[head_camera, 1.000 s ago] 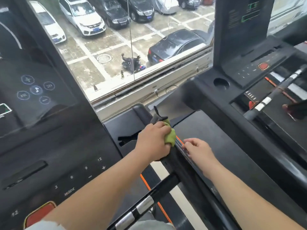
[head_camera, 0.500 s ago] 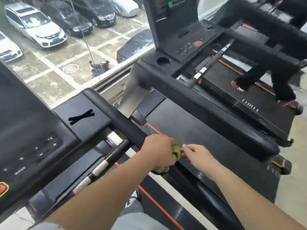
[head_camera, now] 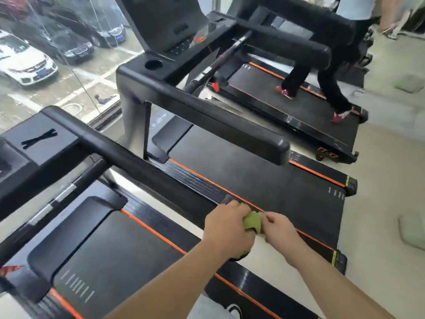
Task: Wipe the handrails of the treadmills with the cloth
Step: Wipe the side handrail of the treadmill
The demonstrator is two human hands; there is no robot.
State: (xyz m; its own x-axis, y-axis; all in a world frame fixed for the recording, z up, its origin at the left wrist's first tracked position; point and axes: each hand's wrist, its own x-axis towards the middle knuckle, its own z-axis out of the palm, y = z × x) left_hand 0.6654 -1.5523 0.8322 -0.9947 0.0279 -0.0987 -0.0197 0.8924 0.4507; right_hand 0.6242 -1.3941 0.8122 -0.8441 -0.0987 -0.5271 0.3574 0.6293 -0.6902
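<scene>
A black treadmill belt with orange edge stripes lies below a long black handrail. At the handrail's near end sits a green cloth. The left hand curls over the cloth, gripping it against the rail. The right hand, just to its right, pinches the cloth's edge with bent fingers. Beyond the handrail stand a second treadmill and a third treadmill, where a person in red shoes is mid-stride. Left of the handrail, a window shows parked cars.
</scene>
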